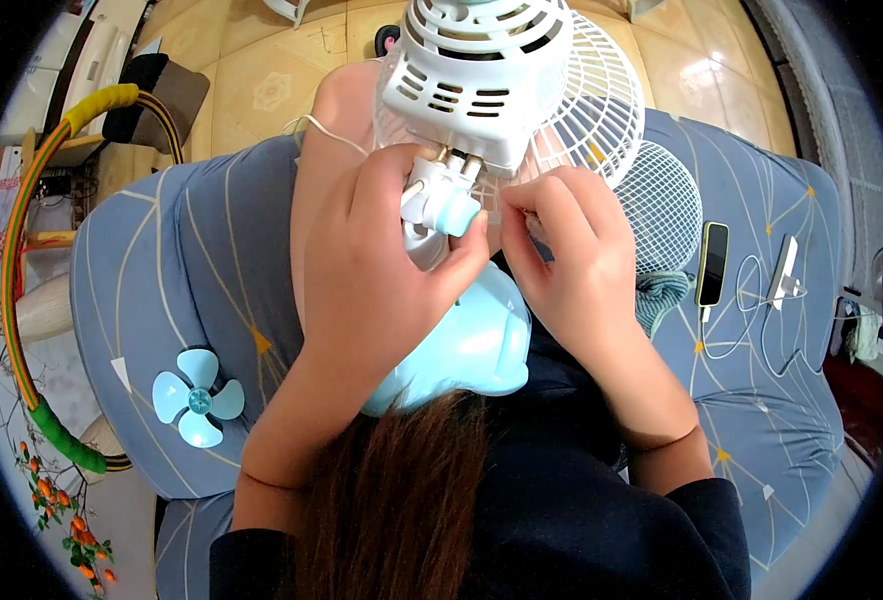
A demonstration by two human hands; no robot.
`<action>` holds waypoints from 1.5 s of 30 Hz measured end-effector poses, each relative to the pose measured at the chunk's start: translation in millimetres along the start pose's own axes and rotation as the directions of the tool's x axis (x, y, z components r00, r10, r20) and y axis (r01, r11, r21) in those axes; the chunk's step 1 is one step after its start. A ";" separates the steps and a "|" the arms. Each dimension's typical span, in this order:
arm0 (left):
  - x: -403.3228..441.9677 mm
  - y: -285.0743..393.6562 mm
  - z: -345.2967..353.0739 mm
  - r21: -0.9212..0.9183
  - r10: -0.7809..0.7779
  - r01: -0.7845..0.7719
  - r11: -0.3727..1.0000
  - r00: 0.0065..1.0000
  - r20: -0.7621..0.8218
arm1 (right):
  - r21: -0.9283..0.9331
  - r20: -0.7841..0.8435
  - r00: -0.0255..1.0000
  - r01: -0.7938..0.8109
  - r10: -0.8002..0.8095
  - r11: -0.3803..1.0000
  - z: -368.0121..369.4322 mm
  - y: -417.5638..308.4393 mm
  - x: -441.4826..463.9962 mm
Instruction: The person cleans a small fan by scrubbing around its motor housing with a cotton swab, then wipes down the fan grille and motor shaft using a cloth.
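A small electric fan lies across my lap, its white motor housing [456,90] at the top and its light blue base [466,340] against my body. My left hand [376,240] is closed around the white neck [426,205] between them, thumb by a light blue knob [456,214]. Close to the neck's right side, my right hand [576,235] is curled with thumb and forefinger pinched together. Whatever is in that pinch is too small to make out. Behind the housing spreads a white wire grille [611,100].
On the blue patterned sofa [761,420] lie a light blue fan blade [199,398] at left and a second round grille [661,205] at right. Beyond it are a striped cloth [661,298], a phone [712,262] with a cable, and a white power strip [784,270]. A striped hoop [21,230] stands at left.
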State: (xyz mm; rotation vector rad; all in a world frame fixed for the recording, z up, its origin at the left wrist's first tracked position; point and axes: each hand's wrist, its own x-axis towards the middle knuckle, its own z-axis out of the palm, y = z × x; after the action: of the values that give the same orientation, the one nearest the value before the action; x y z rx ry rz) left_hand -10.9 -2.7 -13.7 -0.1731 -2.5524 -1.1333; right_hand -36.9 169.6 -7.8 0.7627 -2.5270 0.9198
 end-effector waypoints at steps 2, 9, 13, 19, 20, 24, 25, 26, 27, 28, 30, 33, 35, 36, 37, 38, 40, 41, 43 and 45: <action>-1.2 -0.5 -0.3 0.008 0.012 -0.012 1.000 1.000 -0.004 | -0.002 0.022 1.000 0.007 -0.007 1.000 -1.5 -0.6 0.9; -2.9 1.3 -2.0 -0.007 0.015 -0.015 1.000 1.000 -0.007 | 0.180 0.065 0.989 -0.139 0.130 0.974 -16.9 -2.6 0.8; -6.4 -2.9 2.8 -0.066 0.006 -0.007 0.998 1.000 -0.019 | 0.187 0.007 0.997 -0.081 0.081 0.979 -17.2 -2.8 3.1; -4.0 1.8 -1.5 -0.030 0.062 -0.063 0.998 0.998 -0.023 | 0.121 -0.026 0.999 -0.015 0.018 0.993 -5.1 -2.4 5.5; -4.0 2.7 -2.0 -0.027 0.055 -0.056 0.998 0.998 -0.020 | 0.116 -0.009 1.000 -0.023 0.024 0.993 -4.2 -3.6 6.7; -4.7 3.2 -3.8 -0.017 0.041 -0.041 0.999 0.999 -0.002 | 0.134 0.018 0.999 -0.030 0.028 0.990 -3.2 -3.1 8.0; -4.3 2.7 -4.2 -0.014 0.039 -0.039 0.999 0.999 0.003 | 0.158 0.037 0.999 -0.046 0.040 0.986 -7.1 -4.1 8.5; -4.0 2.1 -4.2 -0.033 0.037 -0.037 0.999 0.999 0.002 | 0.181 0.056 0.997 -0.061 0.052 0.982 -10.2 -4.4 9.1; -3.8 1.4 -4.1 -0.051 0.034 -0.034 0.998 0.999 0.000 | 0.205 0.044 0.998 -0.056 0.048 0.977 -12.2 -3.2 9.6; -3.5 1.0 -4.0 -0.069 0.031 -0.031 0.997 1.000 -0.001 | 0.229 0.031 0.999 -0.050 0.044 0.972 -14.2 -1.7 9.9; -4.4 1.6 -5.8 -0.047 0.030 -0.030 0.998 1.000 0.001 | 0.239 0.022 0.998 -0.069 0.065 0.969 -18.1 -4.9 10.3; -3.8 4.1 -8.1 -0.035 0.042 -0.042 0.998 0.999 -0.002 | 0.299 -0.008 1.000 -0.023 0.027 0.954 -13.9 -4.3 9.0; -3.2 5.5 -9.2 -0.029 0.047 -0.047 0.998 0.999 -0.006 | 0.312 -0.007 1.000 -0.004 0.006 0.950 -11.7 -6.5 10.3; -3.5 6.3 -9.5 -0.023 0.045 -0.045 0.999 0.999 -0.008 | 0.325 -0.003 1.000 0.003 -0.002 0.946 -10.1 -7.3 11.0; -4.1 7.0 -9.9 -0.018 0.043 -0.043 0.999 0.999 -0.008 | 0.338 0.000 1.000 0.010 -0.011 0.941 -9.0 -7.5 11.3; -5.0 7.5 -10.2 -0.007 0.039 -0.039 0.999 0.999 -0.002 | 0.337 -0.002 1.000 0.021 -0.021 0.941 -7.3 -6.1 11.6; -6.4 8.2 -10.5 0.013 0.032 -0.032 0.999 0.999 0.010 | 0.309 0.001 1.000 0.028 -0.030 0.951 -5.7 -5.8 13.0; -6.5 8.1 -10.6 0.013 0.037 -0.037 0.999 0.999 0.008 | 0.294 0.003 0.999 0.032 -0.034 0.955 -4.8 -6.0 13.4; -6.6 7.5 -10.4 0.011 0.048 -0.048 0.999 0.999 0.003 | 0.260 0.001 1.000 0.028 -0.029 0.965 -2.5 -6.3 13.1; -6.4 6.6 -10.1 0.003 0.065 -0.065 0.998 0.998 -0.007 | 0.233 -0.006 1.000 0.022 -0.021 0.972 -1.1 -7.1 13.1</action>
State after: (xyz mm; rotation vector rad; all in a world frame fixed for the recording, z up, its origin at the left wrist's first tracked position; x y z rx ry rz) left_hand -0.7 -5.5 -5.1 -0.2493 -2.5235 -1.1038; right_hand -43.0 161.0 2.7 0.8539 -2.4289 1.2244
